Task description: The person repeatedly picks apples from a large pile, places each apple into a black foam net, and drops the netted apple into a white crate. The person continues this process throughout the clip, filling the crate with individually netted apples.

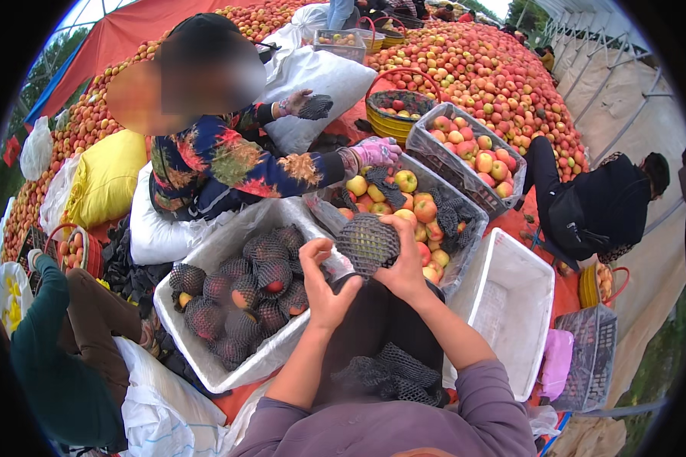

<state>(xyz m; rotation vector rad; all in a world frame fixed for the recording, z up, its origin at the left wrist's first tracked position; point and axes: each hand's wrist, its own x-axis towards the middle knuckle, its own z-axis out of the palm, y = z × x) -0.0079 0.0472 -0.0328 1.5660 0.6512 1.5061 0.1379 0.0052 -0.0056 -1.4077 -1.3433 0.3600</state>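
An apple in a black foam net point(364, 242) is up in front of me, above my lap. The fingers of my right hand point(405, 268) are closed around its right side. Just left of it, my left hand point(326, 293) is open, with thumb and fingers curved apart. Below my left hand, a white foam box point(240, 378) holds several netted apples point(240, 293). Bare red and yellow apples point(405, 181) and loose black nets point(453, 213) lie in a lined crate beyond my right hand. More black foam nets point(392, 373) rest on my lap.
A second white foam box point(511, 305) stands at my right. Across from me a person in a flowered jacket point(240, 164) reaches a gloved hand point(375, 152) over the apple crate. Another crate point(472, 171) of apples stands behind it. A large apple heap point(480, 68) lies beyond.
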